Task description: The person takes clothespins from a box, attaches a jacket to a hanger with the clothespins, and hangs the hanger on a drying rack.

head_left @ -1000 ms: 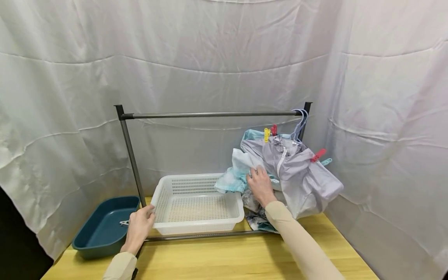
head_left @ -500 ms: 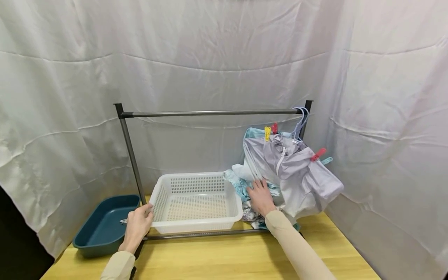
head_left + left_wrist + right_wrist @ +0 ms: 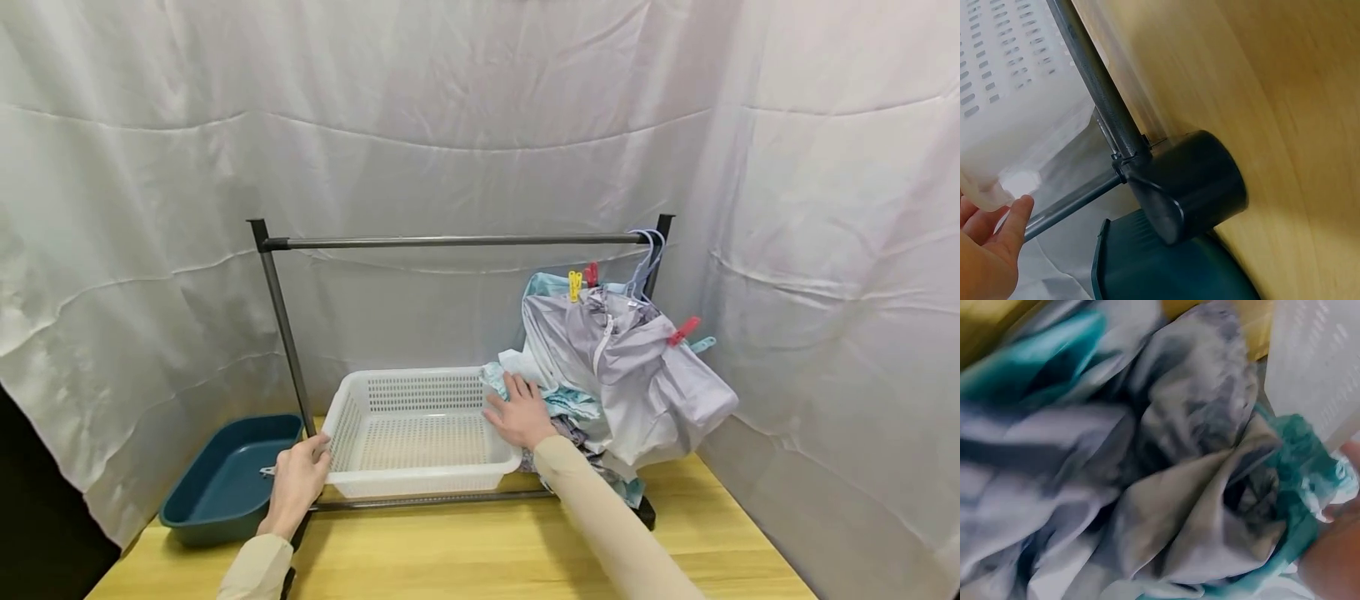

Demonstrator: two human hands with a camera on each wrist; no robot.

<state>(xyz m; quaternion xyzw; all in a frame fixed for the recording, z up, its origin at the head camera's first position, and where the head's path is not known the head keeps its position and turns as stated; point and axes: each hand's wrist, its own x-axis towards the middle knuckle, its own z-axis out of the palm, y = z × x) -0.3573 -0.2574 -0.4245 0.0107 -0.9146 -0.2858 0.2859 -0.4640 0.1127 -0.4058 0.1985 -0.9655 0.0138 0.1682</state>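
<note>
My left hand (image 3: 297, 483) grips the left rim of a white perforated plastic basket (image 3: 420, 481); in the left wrist view, fingers curl at the basket's corner. Over the basket's right rim lies my right hand (image 3: 521, 415), its fingers loosely spread. Beside that hand are bunched light-blue ruffled cloth (image 3: 573, 403) and a lilac-to-white garment (image 3: 637, 375) hanging from pale blue hangers (image 3: 647, 262). The right wrist view is blurred: it shows grey and teal folds (image 3: 1191, 519) near the basket's wall, with only part of the hand visible.
A dark metal rack (image 3: 450, 242) frames the basket, its lower bar along the basket's front. A dark teal tub (image 3: 225, 483) stands at the left. Yellow clothespins (image 3: 575, 286) and red clothespins (image 3: 684, 331) are clipped on the garments. A grey curtain surrounds the table.
My right hand has pushed the light-blue and white cloth down and right, clear of the basket's inside, then moved left onto the basket's right rim. The left hand stays at the left rim.
</note>
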